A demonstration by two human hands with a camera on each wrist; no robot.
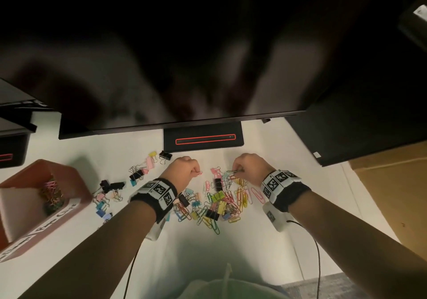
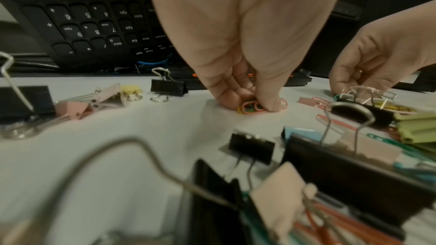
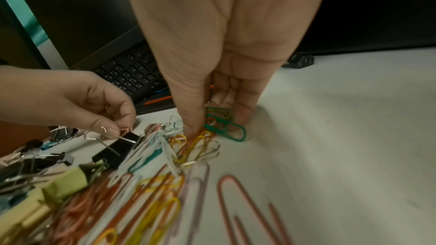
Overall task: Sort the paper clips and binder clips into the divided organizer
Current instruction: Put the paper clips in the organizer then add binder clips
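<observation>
A: We're looking at the left hand (image 1: pixel 182 168) at centre frame, fingers curled tight and pinching small paper clips (image 2: pixel 251 108) against the white desk (image 1: pixel 231 248).

B: And we're seeing the right hand (image 1: pixel 247 167) just right of it, thumb and fingers closing on green clips (image 3: pixel 224 124) at the top edge of the pile (image 1: pixel 219 201).

A: That pile is lying in the lower middle, paper clips and binder clips (image 1: pixel 216 184) mixed together.

B: More binder clips are sitting left of centre, and we're finding the organizer (image 1: pixel 76 183) at the left edge, holding paper clips in one compartment.

A: A monitor (image 1: pixel 161 67) is filling the top.
</observation>
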